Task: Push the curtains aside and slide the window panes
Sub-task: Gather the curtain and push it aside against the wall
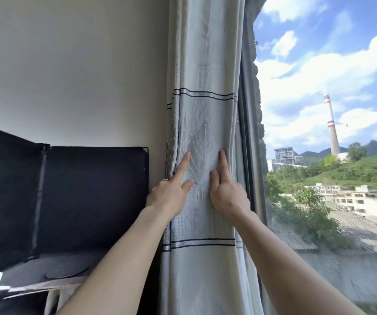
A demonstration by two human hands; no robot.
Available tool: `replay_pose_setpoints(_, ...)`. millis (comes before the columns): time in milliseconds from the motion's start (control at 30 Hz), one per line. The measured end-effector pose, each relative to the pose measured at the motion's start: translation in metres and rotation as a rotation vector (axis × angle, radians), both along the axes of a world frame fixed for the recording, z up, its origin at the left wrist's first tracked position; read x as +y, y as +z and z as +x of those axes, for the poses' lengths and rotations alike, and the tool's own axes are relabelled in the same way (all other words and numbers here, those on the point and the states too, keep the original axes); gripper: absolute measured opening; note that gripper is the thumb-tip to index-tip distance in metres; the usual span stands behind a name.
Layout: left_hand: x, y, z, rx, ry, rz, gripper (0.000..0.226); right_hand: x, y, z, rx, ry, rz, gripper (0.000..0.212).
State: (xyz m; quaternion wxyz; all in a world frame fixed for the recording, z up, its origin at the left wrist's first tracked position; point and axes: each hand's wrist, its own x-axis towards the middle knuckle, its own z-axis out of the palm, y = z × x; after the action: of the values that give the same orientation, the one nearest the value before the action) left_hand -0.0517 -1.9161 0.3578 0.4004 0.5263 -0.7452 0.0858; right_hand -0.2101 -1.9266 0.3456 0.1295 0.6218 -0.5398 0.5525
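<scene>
curtain [205, 123]: bunched between wall [80, 64] and window pane [319, 155]
left hand [169, 196]: pressed on curtain's left edge, fingers [183, 164] partly tucked into fold
right hand [227, 196]: laid flat on cloth, fingers [223, 164] extended, nothing gripped

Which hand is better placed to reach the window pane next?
Probably the right hand. It rests on the curtain's right edge, next to the window pane and its frame. The left hand sits on the curtain's far side, by the wall, and would have to cross over.
</scene>
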Motion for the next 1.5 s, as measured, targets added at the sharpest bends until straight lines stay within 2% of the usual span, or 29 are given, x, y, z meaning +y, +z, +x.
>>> replay_pose_setpoints(567, -0.136, 0.028, -0.007, -0.055, 0.165, 0.02, 0.06, -0.14, 0.031, -0.003, 0.003, 0.043, 0.091, 0.057)
replay_pose_setpoints(833, -0.186, 0.046, 0.001, -0.046, 0.252, 0.087, 0.059, -0.195, 0.044, 0.014, -0.001, -0.001, 0.173, 0.057)
replay_pose_setpoints(933, -0.202, 0.047, 0.003, -0.044, 0.252, 0.082, 0.06, -0.208, 0.043, 0.018, -0.017, -0.052, 0.133, 0.057)
replay_pose_setpoints(1233, -0.196, 0.044, 0.005, 0.012, 0.173, 0.113, 0.063, -0.199, 0.039, 0.019, 0.016, -0.083, 0.139, 0.058)
replay_pose_setpoints(1500, -0.117, 0.01, 0.01, -0.026, 0.051, 0.154, 0.069, -0.124, -0.004, 0.013, 0.068, -0.095, 0.151, 0.059)
